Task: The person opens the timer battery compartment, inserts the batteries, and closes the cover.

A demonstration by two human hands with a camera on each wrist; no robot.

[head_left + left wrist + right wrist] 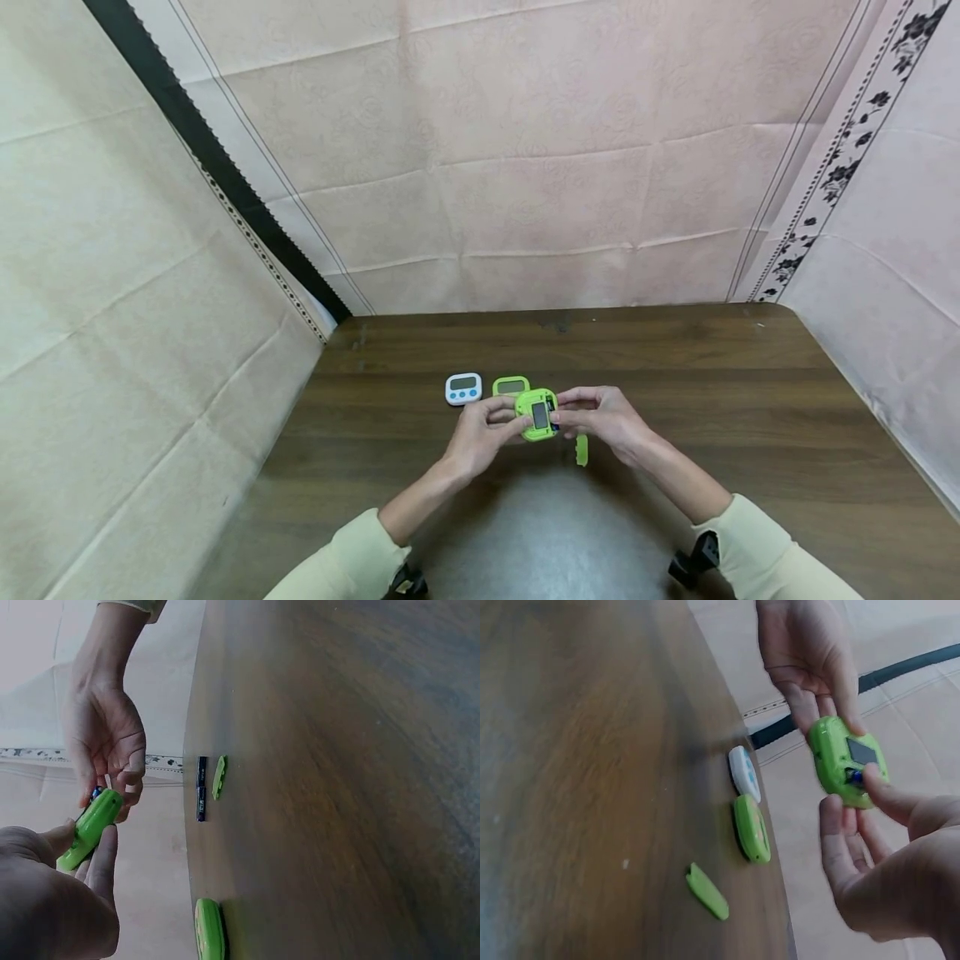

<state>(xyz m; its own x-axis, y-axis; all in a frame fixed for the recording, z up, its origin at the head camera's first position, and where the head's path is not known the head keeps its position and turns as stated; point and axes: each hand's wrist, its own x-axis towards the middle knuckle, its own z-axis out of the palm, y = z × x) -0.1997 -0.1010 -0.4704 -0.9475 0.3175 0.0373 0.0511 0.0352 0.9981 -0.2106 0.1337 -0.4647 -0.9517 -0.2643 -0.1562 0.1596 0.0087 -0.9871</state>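
Observation:
A lime-green digital timer (534,415) is held above the table, its battery bay uncovered and a dark panel on the side facing up. My left hand (480,435) grips its left edge between thumb and fingers. At the opposite edge, my right hand (606,417) has its thumb on a dark blue battery (853,777) in the bay, its fingers curved below the timer. A loose green battery cover (707,891) lies on the table under the right hand. Beside that cover, dark batteries (201,787) lie end to end in the left wrist view.
A second green timer (512,385) lies flat just behind the held one. To its left is a white timer (463,389) with blue buttons. The brown wooden table (675,367) ends at pale cloth walls (525,183) at the back and sides.

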